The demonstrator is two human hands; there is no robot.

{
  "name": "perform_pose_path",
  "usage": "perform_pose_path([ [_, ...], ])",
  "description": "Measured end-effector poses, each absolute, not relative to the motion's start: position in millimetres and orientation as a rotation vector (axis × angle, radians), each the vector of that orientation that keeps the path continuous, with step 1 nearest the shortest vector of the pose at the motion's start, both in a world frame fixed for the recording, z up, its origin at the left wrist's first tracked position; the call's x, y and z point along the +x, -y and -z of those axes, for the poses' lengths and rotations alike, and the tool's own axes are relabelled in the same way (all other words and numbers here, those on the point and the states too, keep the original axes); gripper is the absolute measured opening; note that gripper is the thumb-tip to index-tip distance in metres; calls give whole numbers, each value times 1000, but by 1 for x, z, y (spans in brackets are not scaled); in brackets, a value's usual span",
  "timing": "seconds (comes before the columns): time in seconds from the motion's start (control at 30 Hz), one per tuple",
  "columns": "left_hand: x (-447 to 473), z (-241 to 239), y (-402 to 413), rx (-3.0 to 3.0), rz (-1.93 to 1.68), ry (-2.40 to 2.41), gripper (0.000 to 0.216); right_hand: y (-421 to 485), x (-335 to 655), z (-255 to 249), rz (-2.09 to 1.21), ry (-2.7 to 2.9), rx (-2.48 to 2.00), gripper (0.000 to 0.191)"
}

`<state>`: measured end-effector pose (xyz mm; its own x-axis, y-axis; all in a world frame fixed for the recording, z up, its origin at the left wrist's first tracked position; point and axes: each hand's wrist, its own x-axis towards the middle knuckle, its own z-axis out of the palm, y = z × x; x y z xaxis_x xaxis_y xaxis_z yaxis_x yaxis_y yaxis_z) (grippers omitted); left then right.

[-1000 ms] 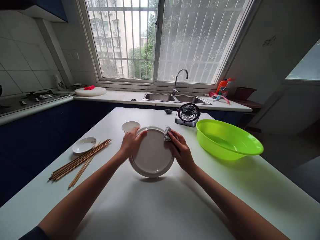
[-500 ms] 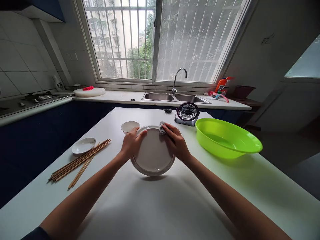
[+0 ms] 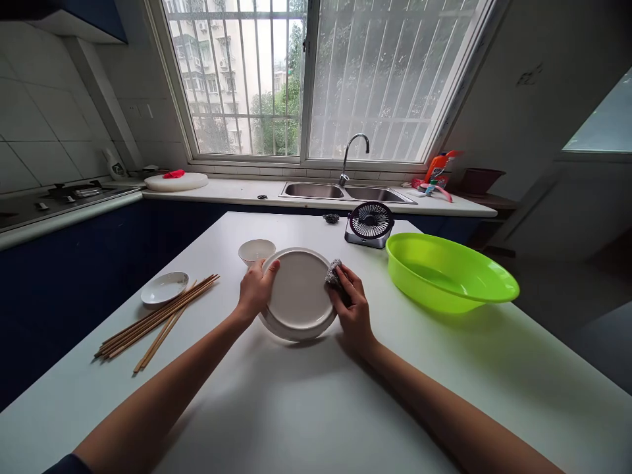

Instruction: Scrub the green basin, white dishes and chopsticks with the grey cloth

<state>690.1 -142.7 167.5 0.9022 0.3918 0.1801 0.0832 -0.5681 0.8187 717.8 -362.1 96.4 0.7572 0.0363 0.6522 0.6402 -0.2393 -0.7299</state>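
A white round plate (image 3: 297, 293) is tilted up off the white table (image 3: 306, 401), its lower edge near the surface. My left hand (image 3: 255, 289) grips its left rim, thumb on the face. My right hand (image 3: 351, 307) is closed on a grey steel-wool scrubber (image 3: 333, 274) pressed against the plate's right rim.
A small white bowl (image 3: 255, 249) stands just behind the plate. A saucer (image 3: 164, 288) and several wooden chopsticks (image 3: 157, 319) lie to the left. A green plastic basin (image 3: 449, 274) and a small black fan (image 3: 370, 224) are to the right. A sink (image 3: 345, 193) lies under the window.
The scrubber slid from the plate's top rim down to its right rim. The plate has dropped lower toward the table, and my left thumb moved up the rim.
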Motion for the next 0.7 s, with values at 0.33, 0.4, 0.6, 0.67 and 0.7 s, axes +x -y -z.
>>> perform_pose_path([
  [0.33,682,-166,147,2291,-413,-162,51,371,724,-91,478,454,-1677,45],
  [0.4,681,-164,147,2293,-390,-120,53,372,726,-90,458,432,-1672,45],
  [0.6,674,-161,142,2324,-318,71,79,373,729,-91,388,360,-1684,46],
  [0.67,671,-161,138,2330,-279,119,99,373,730,-91,379,365,-1690,46],
  [0.7,669,-161,136,2328,-261,142,107,373,730,-90,376,370,-1693,47],
])
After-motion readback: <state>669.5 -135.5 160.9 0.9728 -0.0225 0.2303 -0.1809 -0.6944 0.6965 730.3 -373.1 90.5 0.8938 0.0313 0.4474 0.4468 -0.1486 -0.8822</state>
